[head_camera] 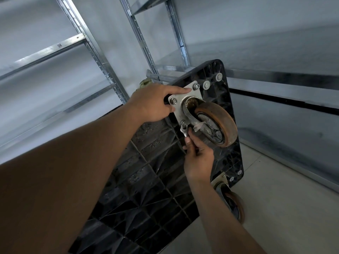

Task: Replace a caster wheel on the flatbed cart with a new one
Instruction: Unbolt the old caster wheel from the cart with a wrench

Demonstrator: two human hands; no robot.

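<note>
While the right hand [198, 158] pinches the shank of a small wrench [184, 130] between thumb and curled fingers, its open end sits on the nut [183, 123] at the 6 o'clock corner of the caster's mounting plate [178, 111] — a short grip that probably suits the tight space beside the wheel. At 9 o'clock of the plate, the left hand [154, 103] grips the edge of the flatbed cart [146, 180], its forefinger stretched flat along the plate's upper edge and the other fingers curled round the rim, seemingly to brace the cart against the turning force. From the plate a worn brown caster wheel [218, 123] juts out toward 3 o'clock. Three nuts are visible on the plate; the fourth corner is hidden behind the wheel. Tipped on its side, the cart shows its black ribbed underside, putting the fasteners within reach. A second caster [233, 204] touches the pale floor [284, 208] at 5 o'clock, and steel shelving [95, 57] stands behind — the old wheel remains bolted on.
</note>
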